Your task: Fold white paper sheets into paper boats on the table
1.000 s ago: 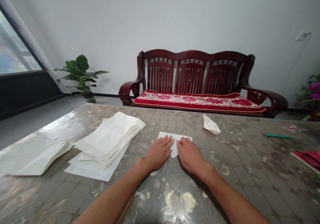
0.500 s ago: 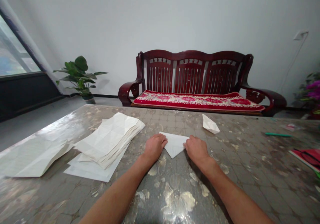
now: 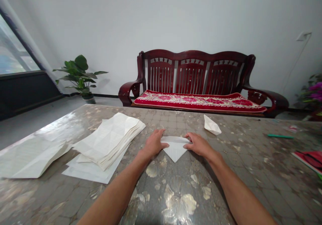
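A white paper folded into a downward-pointing triangle (image 3: 175,150) lies on the marble-patterned table top (image 3: 238,161), just in front of me. My left hand (image 3: 154,144) grips its left corner with the fingertips, and my right hand (image 3: 198,144) grips the right corner. The middle of the paper shows between them. To the left lies a thick stack of creased white paper (image 3: 108,141) on a flat white sheet (image 3: 85,173). A loosely folded sheet (image 3: 35,159) rests further left. A small folded paper piece (image 3: 212,125) sits beyond my right hand.
A green pen (image 3: 280,136) and a red-and-black booklet (image 3: 309,160) lie on the right of the table. Beyond the far edge stand a dark wooden bench with a red cushion (image 3: 198,101), a potted plant (image 3: 77,74) and a window (image 3: 15,47).
My hands have slid outward from on top of the paper to its side corners. The folded paper has shifted slightly toward me.
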The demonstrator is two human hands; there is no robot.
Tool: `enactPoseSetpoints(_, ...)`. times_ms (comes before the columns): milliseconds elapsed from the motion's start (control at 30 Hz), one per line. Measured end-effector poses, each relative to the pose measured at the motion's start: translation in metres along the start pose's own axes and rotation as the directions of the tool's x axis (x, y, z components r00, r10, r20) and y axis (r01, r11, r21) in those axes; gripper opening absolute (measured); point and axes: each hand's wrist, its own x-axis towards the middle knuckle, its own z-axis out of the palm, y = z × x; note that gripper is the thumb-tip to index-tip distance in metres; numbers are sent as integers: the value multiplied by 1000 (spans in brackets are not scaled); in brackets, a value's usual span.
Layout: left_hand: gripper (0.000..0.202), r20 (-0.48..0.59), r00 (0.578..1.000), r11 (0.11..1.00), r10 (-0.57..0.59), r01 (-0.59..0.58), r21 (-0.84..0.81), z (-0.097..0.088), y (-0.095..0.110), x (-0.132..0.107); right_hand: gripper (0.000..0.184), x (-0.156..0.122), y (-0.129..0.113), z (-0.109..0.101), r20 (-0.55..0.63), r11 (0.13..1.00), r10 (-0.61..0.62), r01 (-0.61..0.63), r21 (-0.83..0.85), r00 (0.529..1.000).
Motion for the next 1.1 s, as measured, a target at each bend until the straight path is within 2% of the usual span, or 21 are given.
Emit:
enactPoseSetpoints(100,64,91,995,998,-42,46,-35,-3,-2,2,22,3,3,1,9,1000,-1,1,7,1000)
enactPoseSetpoints(200,52,157,985,997,-68,74,-29,-7,-1,2,20,4,6,1,0,999,-41,41,18,999)
enactPoseSetpoints(400,32,268,962,999,-49,52,-4,-18,5,1,12,3,7,0,16,983,-29,25,184,999)
enactPoseSetpoints(533,22,283,958,999,-34,31,14,-19,7,0,13,4,8,4,-40,948,-60,69,312,997)
enactPoseSetpoints(633,17,282,959,1000,4,1,-16,-16,6,2,13,5,9,7,-125,917,-65,108,383,990)
enactPoseSetpoints(700,13,226,974,999,35,-25,-47,-15,6,2,12,5,8,6,-222,914,-51,135,382,974)
enactPoseSetpoints(767,12,87,991,995,97,-94,-40,-17,8,1,11,3,6,1,-350,930,-78,195,312,933)
enactPoseSetpoints(800,12,-10,989,989,147,-147,-7,-18,9,-1,11,2,5,-2,-413,939,-118,237,249,903)
enactPoseSetpoints(867,12,-188,947,964,261,-245,108,-21,12,-5,12,-1,3,-9,-499,943,-239,321,86,833)
enactPoseSetpoints(933,14,-278,892,927,355,-298,228,-21,13,-9,19,-5,1,-13,-519,939,-322,338,-67,792)
enactPoseSetpoints(967,15,-290,877,913,382,-310,266,-20,13,-11,23,-7,0,-13,-506,936,-345,328,-126,790)
enactPoseSetpoints(1100,20,-279,874,905,397,-322,279,-13,7,-16,32,-12,1,-6,-416,919,-386,304,-252,823)
